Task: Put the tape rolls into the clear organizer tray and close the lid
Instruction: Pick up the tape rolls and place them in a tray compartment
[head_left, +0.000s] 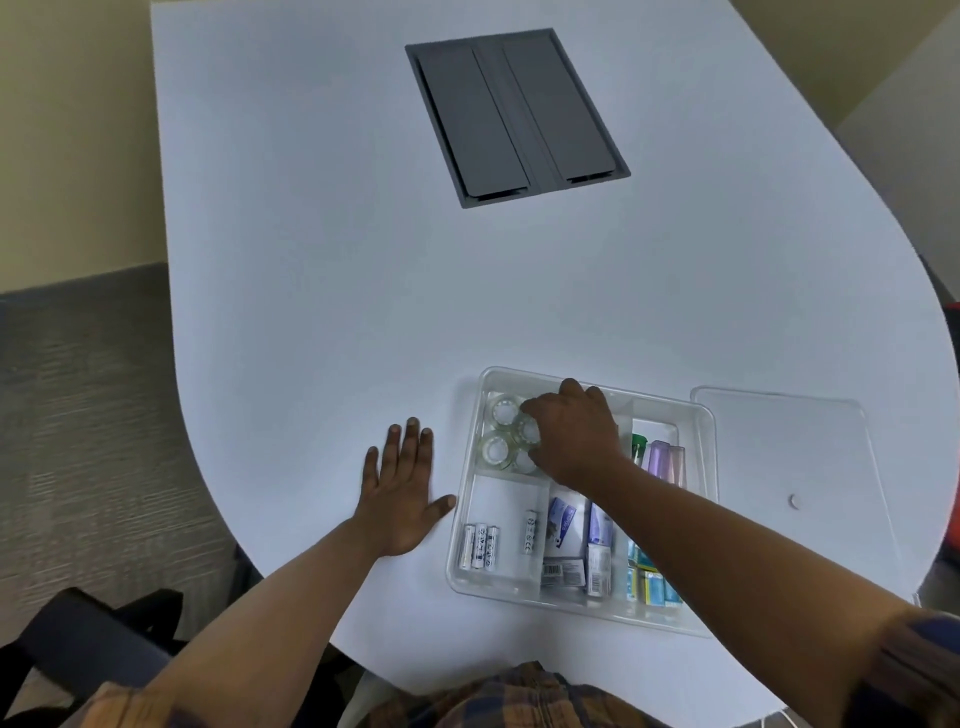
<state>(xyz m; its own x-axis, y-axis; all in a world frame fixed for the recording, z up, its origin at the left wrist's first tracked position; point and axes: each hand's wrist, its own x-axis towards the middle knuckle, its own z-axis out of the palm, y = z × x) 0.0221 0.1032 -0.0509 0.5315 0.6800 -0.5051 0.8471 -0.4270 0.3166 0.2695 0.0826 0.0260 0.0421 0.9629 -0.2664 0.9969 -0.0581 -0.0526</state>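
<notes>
The person's right hand (574, 434) is down inside the far-left compartment of the clear organizer tray (702, 525), fingers curled over a cluster of tape rolls (498, 434), and from where I stand it looks like the fingertips are pinched on the nearer-right roll of the group, though the knuckles hide the contact, so I cannot tell for certain whether it is gripping or just letting go. Four small clear rolls show, lying flat and crowded against one another, all within that one compartment. They look light, stiff little hoops with slick glossy sides; I would judge the sure hold to be a pinch across the outer rim, or a fingertip hooked through the core, since the smooth tape face could slide out of a loose grip. The left hand (402, 493) lies flat and spread on the white table (311, 260), palm down, holding nothing, its thumb just beside the tray's left wall. Batteries (480, 545) and small packets fill the nearer compartments. The lid (779, 467) lies off the tray, flat on the table just to its right, thin, clear and probably a bit flexy; it is best taken by its edges and not yet in either hand.
</notes>
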